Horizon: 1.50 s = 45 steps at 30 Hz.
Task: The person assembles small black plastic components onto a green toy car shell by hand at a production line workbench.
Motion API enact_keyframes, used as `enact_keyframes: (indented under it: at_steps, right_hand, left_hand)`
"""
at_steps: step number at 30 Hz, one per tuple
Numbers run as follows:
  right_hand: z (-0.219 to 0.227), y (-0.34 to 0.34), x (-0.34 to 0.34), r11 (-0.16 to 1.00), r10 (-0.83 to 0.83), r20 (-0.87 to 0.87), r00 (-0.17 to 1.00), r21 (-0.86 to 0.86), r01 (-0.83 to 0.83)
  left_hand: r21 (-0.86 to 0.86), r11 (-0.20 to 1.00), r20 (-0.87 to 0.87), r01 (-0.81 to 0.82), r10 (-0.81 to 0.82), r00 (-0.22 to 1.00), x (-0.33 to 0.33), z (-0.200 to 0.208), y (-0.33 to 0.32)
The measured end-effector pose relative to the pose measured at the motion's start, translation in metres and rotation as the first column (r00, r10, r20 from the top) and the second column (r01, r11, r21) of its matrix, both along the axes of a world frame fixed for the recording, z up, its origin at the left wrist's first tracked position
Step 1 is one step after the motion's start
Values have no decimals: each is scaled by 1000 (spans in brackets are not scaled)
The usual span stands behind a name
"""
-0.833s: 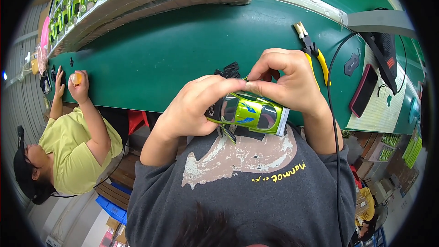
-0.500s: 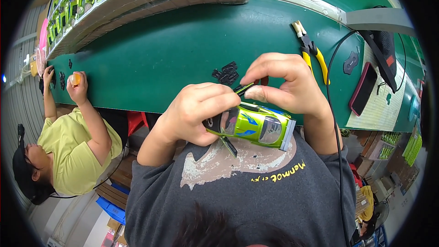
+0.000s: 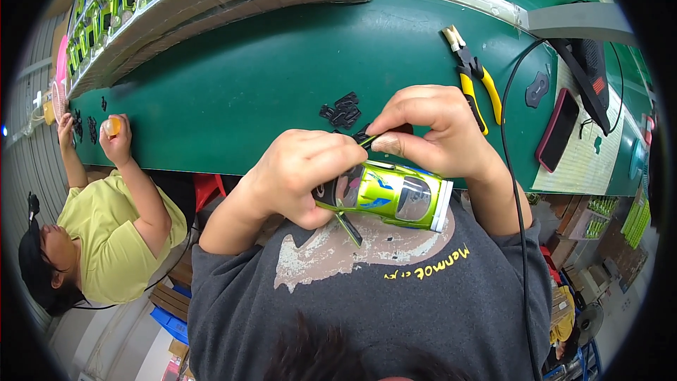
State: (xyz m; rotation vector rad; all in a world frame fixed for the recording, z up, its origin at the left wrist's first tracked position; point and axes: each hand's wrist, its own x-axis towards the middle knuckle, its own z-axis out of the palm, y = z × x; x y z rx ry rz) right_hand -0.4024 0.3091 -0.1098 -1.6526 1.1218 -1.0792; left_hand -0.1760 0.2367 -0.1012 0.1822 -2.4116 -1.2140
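Note:
A shiny green toy car [image 3: 384, 196] with blue side markings and a pale rear end is held in front of my chest. My left hand [image 3: 303, 173] grips its dark front end, the fingers wrapped round it. One small door [image 3: 350, 229] stands swung out on the side near me. On the far side, the thumb and fingers of my right hand [image 3: 427, 130] pinch the other small black-and-green door [image 3: 367, 141], partly hidden by both hands. Just beyond my hands, a small pile of black plastic parts [image 3: 341, 111] lies on the green table [image 3: 268, 63].
Yellow-and-black pliers [image 3: 474, 77] lie right of the parts. Further right are a phone [image 3: 558, 129], a paper sheet [image 3: 599, 162] and a black cable [image 3: 509, 134]. A cardboard tray [image 3: 233, 3] of green toy parts stands far left. A co-worker [image 3: 116, 240] sits left, holding an orange-tipped thing.
My right hand stays pinched at the far door, its fingers shifted slightly. The car has barely moved in my left hand. The whole view has shifted a little.

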Motion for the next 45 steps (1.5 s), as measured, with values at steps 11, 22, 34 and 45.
enact_keyframes:
  at_steps: [11,22,34,45]
  right_hand:
    - [3,0,12,807,-351,-386,853,-587,66]
    - [4,5,24,821,-409,-456,791,-562,100]
    - [-22,1,20,817,-378,-421,825,-571,83]
    - [-11,19,-6,803,-347,466,814,596,2]
  left_hand:
    - [967,-245,-20,69,196,980,1,-21,-1]
    - [886,-454,-23,93,157,987,-4,-22,-3]
    - [849,-518,3,103,201,980,-5,-34,-2]
    - [911,321,245,-259,82,966,4,-3,4]
